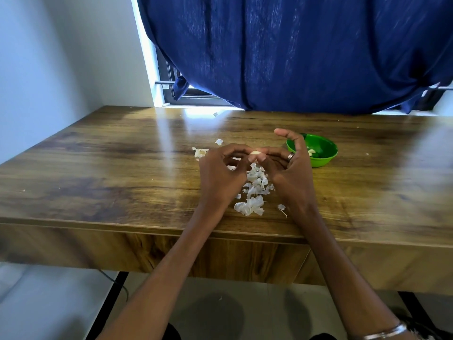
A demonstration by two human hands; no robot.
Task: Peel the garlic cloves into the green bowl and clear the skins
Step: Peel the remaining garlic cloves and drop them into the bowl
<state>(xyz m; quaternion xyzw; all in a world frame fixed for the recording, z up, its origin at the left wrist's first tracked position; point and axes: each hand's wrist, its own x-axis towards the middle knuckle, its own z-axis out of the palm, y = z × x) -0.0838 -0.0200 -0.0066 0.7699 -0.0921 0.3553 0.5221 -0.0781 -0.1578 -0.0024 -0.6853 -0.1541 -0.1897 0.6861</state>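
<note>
Both hands, left hand [221,171] and right hand [289,165], pinch one garlic clove [255,152] mid-frame above skins [255,190] on desk [122,168]; peeling underway, next likely drop into green bowl [321,158].

Head-worn view, aimed forward and down.
The worktop [122,168] is seen closely from above its near edge, facing the curtained window [294,50].

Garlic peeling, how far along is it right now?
Partly done: at least one peeled clove lies in the green bowl, and loose skins are heaped on the table. In hand: the left hand and right hand pinch a clove between them. Left: finishing it and clearing the skins.
</note>
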